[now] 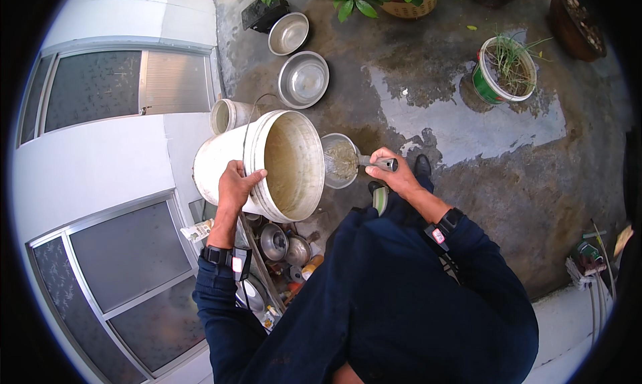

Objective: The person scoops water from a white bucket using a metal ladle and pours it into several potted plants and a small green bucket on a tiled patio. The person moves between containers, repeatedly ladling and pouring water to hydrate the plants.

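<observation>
My left hand [236, 184] grips the rim of a large white plastic bucket [215, 155], thumb over the lip beside its wire handle. The bucket is tipped, its mouth facing right, and its inside wall is stained brownish. My right hand [393, 171] is closed around the tubular handle of a water dipper [340, 184]. Its round bowl sits against the right edge of the bucket's mouth, partly hidden by it. Rippling, cloudy water [343, 158] shows in the dipper. Whether water is running between bucket and dipper, I cannot tell.
Two metal basins [303, 79] and a smaller white bucket [220, 117] stand beyond the large bucket. Several metal bowls [274, 241] crowd a shelf at lower left, near the windowed wall [100, 158]. A planted pail [489, 85] stands on the wet concrete floor [481, 193].
</observation>
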A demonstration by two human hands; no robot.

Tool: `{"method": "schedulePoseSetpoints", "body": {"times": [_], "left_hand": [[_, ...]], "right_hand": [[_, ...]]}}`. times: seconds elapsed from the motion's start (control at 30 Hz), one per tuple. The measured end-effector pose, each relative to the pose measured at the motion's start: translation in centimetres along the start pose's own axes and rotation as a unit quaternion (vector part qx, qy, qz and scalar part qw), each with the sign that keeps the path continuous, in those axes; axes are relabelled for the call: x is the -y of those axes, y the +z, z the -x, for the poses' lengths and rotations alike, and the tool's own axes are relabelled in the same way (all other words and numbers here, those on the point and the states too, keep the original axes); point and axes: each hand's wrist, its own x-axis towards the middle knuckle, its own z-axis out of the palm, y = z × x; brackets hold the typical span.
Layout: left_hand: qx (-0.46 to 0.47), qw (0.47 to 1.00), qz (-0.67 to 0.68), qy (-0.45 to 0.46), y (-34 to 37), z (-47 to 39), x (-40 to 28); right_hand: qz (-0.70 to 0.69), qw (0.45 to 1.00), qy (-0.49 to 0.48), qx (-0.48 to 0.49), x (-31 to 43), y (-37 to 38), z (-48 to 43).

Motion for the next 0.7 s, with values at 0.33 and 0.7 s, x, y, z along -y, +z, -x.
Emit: {"method": "schedulePoseSetpoints", "body": {"times": [0.33,0.7], "left_hand": [[-0.012,0.999,0.033,-0.029,-0.7,1.4,0.3],[-0.045,0.999,-0.005,-0.018,-1.2,2.8,0.1]], "right_hand": [[0.000,1.000,-0.007,-0.013,-1.1,-1.1,0.2],[-0.011,1.000,-0.007,0.009,-2.9,-1.9,-0.2]]}}
